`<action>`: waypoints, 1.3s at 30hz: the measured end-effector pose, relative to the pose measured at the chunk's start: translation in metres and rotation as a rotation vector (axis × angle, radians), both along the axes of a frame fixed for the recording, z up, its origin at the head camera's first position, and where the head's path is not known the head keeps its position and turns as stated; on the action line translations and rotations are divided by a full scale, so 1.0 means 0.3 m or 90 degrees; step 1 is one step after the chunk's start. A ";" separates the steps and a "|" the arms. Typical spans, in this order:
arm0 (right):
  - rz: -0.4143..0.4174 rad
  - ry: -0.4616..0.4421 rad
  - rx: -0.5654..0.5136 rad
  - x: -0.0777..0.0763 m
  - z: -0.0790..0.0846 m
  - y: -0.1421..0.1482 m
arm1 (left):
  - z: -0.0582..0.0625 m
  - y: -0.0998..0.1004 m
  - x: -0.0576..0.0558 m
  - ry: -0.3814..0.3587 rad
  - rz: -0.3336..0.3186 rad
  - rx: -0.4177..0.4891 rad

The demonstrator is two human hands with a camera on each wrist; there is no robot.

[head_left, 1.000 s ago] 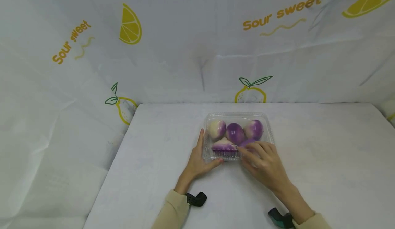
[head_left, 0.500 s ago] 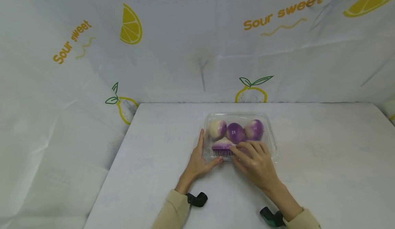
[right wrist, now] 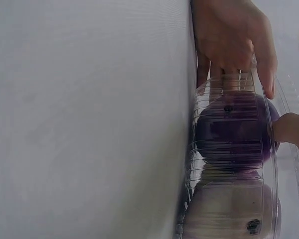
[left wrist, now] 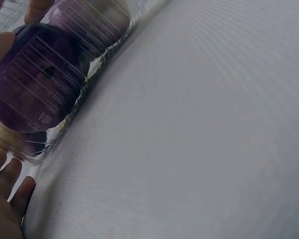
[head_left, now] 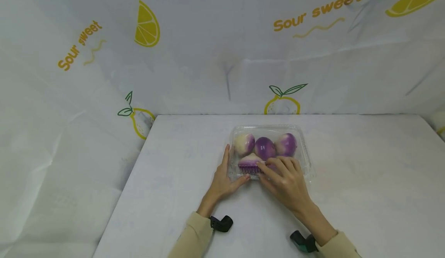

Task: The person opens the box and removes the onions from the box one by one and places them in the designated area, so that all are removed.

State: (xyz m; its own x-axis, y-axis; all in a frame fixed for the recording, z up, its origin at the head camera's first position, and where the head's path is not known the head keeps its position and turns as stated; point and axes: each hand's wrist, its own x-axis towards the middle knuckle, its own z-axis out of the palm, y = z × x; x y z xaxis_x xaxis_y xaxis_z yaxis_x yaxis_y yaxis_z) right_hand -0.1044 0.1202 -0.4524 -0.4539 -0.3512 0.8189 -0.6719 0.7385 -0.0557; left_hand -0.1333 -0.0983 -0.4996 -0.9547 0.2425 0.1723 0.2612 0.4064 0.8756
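A clear plastic clamshell container (head_left: pixel 303 144) stands near the middle of the table, holding several round purple-and-white vegetables (head_left: pixel 265 148) that look like turnips. My left hand (head_left: pixel 220 182) braces its front left corner, fingers straight along the left side and thumb against the front edge. Fingers of my right hand (head_left: pixel 287 180) are bent, their tips gripping the front rim left of centre. In the right wrist view a digit of that hand (right wrist: pixel 291 130) presses on the rim, in front of a dark purple vegetable (right wrist: pixel 234 129). Whether the rim is fully snapped together cannot be told.
The white tabletop (head_left: pixel 365 180) reaches out on both sides of the container. Behind it hangs a white cloth (head_left: pixel 208 57) printed with lemons and lettering. Each wrist wears a dark camera mount, such as the left one (head_left: pixel 221 224).
My right hand has slid left along the container's front rim, mostly in the first half second. The left hand and the container have stayed in place.
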 end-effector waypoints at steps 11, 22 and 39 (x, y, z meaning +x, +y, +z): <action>0.013 0.021 0.009 -0.012 0.008 -0.012 | 0.002 -0.003 0.002 0.029 -0.008 -0.011; 0.017 0.044 0.020 -0.022 0.018 -0.007 | 0.005 -0.001 0.005 0.014 -0.001 -0.008; 0.034 0.100 0.045 -0.044 0.034 -0.008 | 0.004 0.000 0.010 0.030 0.001 -0.022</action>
State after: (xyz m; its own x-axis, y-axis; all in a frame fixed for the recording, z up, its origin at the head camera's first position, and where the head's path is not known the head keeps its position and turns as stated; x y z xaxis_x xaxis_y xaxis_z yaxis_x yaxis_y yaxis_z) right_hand -0.1176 0.1178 -0.4423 -0.3010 -0.4305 0.8509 -0.7070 0.6995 0.1038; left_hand -0.1303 -0.0984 -0.4982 -0.9461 0.2481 0.2082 0.3010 0.4364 0.8479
